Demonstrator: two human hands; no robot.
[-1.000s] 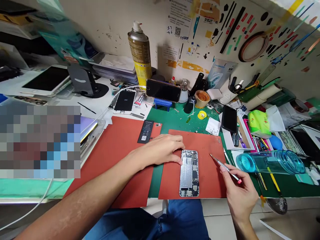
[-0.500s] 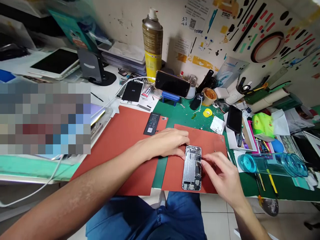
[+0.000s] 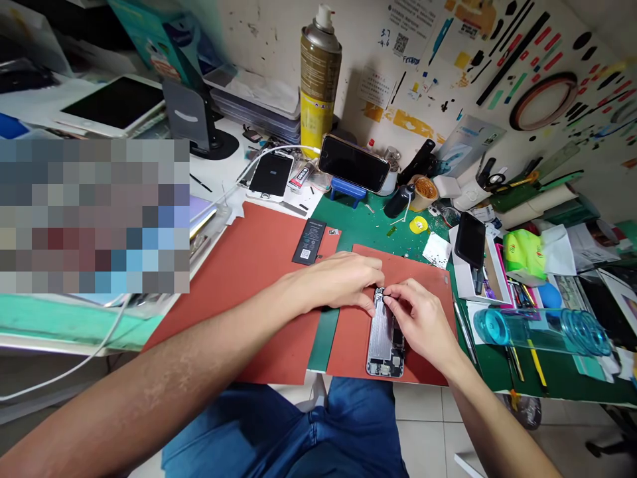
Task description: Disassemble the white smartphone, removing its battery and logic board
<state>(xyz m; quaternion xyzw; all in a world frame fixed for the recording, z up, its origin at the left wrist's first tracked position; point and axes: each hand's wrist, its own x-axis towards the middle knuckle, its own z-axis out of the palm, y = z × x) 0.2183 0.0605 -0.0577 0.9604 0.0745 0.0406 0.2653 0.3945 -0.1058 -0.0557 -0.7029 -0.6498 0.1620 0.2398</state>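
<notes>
Red mat (image 3: 348,345), opened phone (image 3: 381,338), left hand (image 3: 346,282) curled at its edge, right hand (image 3: 421,318) pinched, grips unclear

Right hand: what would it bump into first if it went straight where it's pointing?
Probably the opened phone, near its far end, then maybe the left hand. I can't tell whether the right hand already touches the phone.

Head cam (wide FOV) looks fwd & down onto nr desk (image 3: 215,176), wall (image 3: 266,50) bhd.
</notes>
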